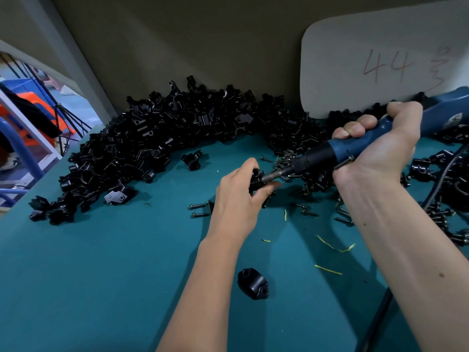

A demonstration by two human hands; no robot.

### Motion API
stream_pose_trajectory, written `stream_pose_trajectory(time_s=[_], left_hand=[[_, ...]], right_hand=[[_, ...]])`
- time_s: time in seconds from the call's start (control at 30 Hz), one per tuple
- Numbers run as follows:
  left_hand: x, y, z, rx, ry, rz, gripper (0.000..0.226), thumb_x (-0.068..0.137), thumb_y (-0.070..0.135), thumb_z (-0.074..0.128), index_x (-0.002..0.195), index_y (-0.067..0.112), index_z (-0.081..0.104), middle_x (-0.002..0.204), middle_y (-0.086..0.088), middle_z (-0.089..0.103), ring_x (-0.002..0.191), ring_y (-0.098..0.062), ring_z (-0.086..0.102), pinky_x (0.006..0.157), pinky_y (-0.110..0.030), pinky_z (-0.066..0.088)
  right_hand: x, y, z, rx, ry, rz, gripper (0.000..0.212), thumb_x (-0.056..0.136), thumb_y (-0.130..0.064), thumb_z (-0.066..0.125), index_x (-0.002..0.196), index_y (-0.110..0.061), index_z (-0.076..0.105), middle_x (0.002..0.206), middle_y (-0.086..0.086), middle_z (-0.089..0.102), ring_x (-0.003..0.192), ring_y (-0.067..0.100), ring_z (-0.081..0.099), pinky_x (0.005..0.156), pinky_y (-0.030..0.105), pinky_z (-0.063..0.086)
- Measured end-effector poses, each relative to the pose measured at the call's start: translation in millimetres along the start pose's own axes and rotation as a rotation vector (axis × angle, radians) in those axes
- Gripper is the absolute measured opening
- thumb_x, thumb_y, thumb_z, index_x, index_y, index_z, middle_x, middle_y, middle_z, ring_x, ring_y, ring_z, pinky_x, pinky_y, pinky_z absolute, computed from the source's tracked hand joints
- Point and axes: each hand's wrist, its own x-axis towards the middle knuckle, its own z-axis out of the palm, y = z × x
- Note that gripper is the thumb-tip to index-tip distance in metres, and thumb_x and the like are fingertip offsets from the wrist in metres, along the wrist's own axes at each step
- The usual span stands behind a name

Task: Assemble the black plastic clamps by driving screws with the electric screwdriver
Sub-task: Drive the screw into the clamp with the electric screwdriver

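Observation:
My left hand (237, 196) grips a black plastic clamp (255, 177) just above the teal table, most of the clamp hidden by my fingers. My right hand (378, 146) is wrapped around the blue electric screwdriver (355, 146), which slants down to the left. Its metal bit (275, 175) touches the clamp's right side. A single black clamp half (253, 283) lies near the front, between my forearms. Loose dark screws (200, 210) lie just left of my left hand, and more screws (285, 158) sit heaped behind the bit.
A big pile of black clamp parts (152, 138) curves along the back and left of the teal table (101, 275). More clamps (441, 179) and the screwdriver's black cable (380, 308) lie at right. A white board marked 44 (380, 64) leans on the back wall. Yellow shavings (332, 246) are scattered about.

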Motion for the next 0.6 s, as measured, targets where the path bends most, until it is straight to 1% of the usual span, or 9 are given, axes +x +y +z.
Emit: stream_pose_trajectory(time_s=[0.1, 0.23, 0.4, 0.53, 0.6], left_hand=[[-0.7, -1.2, -0.5, -0.014, 0.003, -0.011, 0.047, 0.091, 0.042, 0.076, 0.076, 0.034, 0.032, 0.067, 0.010, 0.044, 0.058, -0.008, 0.035, 0.049, -0.022, 0.028], [-2.1, 0.3, -2.3, -0.013, 0.001, 0.020, 0.048, 0.090, 0.042, 0.076, 0.075, 0.035, 0.031, 0.068, 0.011, 0.042, 0.060, -0.007, 0.035, 0.050, -0.021, 0.028], [-2.7, 1.3, -2.0, 0.010, 0.018, 0.012, 0.048, 0.091, 0.038, 0.077, 0.078, 0.033, 0.031, 0.070, 0.011, 0.043, 0.062, -0.008, 0.035, 0.051, -0.023, 0.029], [-3.9, 0.9, -3.2, 0.030, 0.011, -0.001, 0.047, 0.091, 0.035, 0.076, 0.080, 0.031, 0.031, 0.072, 0.011, 0.044, 0.062, -0.010, 0.034, 0.050, -0.024, 0.027], [-4.3, 1.8, -3.1, 0.034, 0.003, -0.005, 0.047, 0.092, 0.037, 0.076, 0.080, 0.030, 0.031, 0.071, 0.010, 0.044, 0.061, -0.009, 0.034, 0.050, -0.025, 0.027]], right_hand=[[-0.7, 0.7, 0.9, 0.004, -0.021, 0.006, 0.026, 0.093, -0.017, 0.057, 0.101, -0.014, 0.033, 0.063, -0.001, 0.042, 0.050, 0.015, 0.039, 0.051, 0.027, 0.038], [0.0, 1.9, -3.3, 0.013, 0.019, 0.033, 0.024, 0.094, -0.018, 0.057, 0.098, -0.014, 0.034, 0.062, -0.001, 0.042, 0.050, 0.015, 0.039, 0.050, 0.026, 0.037], [1.5, 4.0, -3.8, 0.014, 0.038, 0.037, 0.031, 0.093, -0.018, 0.058, 0.109, -0.014, 0.031, 0.062, -0.002, 0.042, 0.049, 0.015, 0.039, 0.050, 0.026, 0.037], [1.1, 5.9, -4.3, 0.021, 0.046, 0.031, 0.033, 0.095, -0.017, 0.058, 0.111, -0.015, 0.030, 0.060, -0.002, 0.043, 0.048, 0.015, 0.039, 0.049, 0.026, 0.037], [1.5, 5.7, -4.8, 0.028, 0.045, 0.030, 0.032, 0.095, -0.017, 0.057, 0.110, -0.015, 0.029, 0.061, -0.002, 0.042, 0.048, 0.014, 0.039, 0.049, 0.026, 0.037]])
